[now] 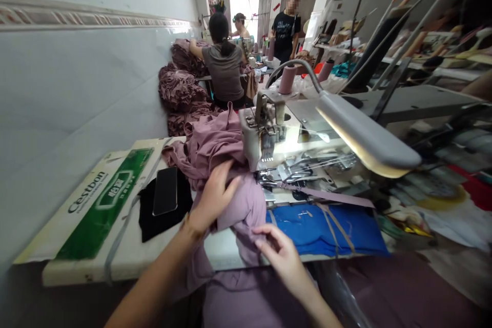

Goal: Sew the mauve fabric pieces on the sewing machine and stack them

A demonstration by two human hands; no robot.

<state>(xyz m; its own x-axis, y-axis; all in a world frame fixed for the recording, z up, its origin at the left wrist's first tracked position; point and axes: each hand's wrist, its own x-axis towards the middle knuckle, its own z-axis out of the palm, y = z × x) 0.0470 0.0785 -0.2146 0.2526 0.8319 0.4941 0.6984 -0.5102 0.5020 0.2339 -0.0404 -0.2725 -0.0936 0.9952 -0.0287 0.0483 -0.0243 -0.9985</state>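
Loosely bunched | mauve fabric (246, 202) | plain, matte | many soft folds

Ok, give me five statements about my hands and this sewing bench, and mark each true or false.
1. The left hand rests on mauve fabric. True.
2. The phone lies on blue cloth. False: it lies on black cloth.
3. The lamp by the sewing machine is lit. True.
4. The right hand holds the phone. False: it is at the mauve fabric.
5. Cestbon cardboard lies left of the phone. True.
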